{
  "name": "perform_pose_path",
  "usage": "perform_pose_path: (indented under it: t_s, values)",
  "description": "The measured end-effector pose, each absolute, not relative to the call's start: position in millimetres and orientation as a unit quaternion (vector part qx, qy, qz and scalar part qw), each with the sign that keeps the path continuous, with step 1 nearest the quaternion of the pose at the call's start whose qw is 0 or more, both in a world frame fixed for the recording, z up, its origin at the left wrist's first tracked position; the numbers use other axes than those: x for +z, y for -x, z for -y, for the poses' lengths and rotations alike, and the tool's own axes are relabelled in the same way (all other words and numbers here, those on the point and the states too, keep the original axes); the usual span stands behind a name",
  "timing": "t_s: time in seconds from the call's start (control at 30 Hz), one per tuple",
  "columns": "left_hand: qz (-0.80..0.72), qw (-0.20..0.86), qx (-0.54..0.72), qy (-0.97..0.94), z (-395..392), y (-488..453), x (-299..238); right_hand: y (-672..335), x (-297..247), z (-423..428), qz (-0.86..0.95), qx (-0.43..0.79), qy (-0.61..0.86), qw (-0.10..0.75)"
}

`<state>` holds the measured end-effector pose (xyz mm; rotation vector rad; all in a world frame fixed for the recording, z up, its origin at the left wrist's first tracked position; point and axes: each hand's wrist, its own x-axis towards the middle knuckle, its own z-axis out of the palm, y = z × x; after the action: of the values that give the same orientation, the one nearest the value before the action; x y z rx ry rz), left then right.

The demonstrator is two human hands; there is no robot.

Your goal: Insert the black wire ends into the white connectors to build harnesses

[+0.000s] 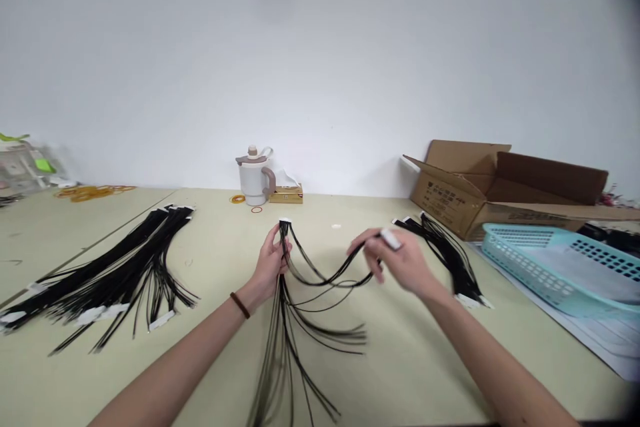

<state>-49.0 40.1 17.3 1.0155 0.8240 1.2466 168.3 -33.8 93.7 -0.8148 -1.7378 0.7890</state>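
Head view, lower centre: our left hand (273,259) pinches the black wire bundle (283,292) below one connector (285,220), our right hand (404,260) beside another. We judge it light, floppy, best gripped near connectors.

Black wires (327,280), white connector (285,220)
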Motion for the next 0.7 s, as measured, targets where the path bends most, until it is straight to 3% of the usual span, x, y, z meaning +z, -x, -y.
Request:
perform_pose_path:
  t_s: [0.1, 0.23, 0.33, 0.53, 0.7]
  values:
    - [-0.363, 0.608, 0.483, -0.515, -46.3, 56.7, 17.4, -206.7, 112.7, -9.0, 0.623, 0.283, 0.381, 0.621]
    - [-0.336, 0.641, 0.406, -0.558, -47.5, 55.5, 9.7, -237.4, 120.5, -55.7, 0.5, 0.324, 0.366, 0.715]
    - [-0.313, 0.68, 0.456, -0.481, -46.3, 48.7, 2.9, -223.9, 91.3, -70.2, 0.474, 0.389, 0.395, 0.684]
    - [-0.337, 0.635, 0.56, -0.412, -57.4, 49.2, -1.2, -158.6, 14.7, -66.4, 0.486, 0.522, 0.436, 0.549]
    - [-0.372, 0.643, 0.541, -0.394, -60.5, 48.7, 14.6, -139.5, 14.1, -50.4, 0.516, 0.561, 0.405, 0.505]
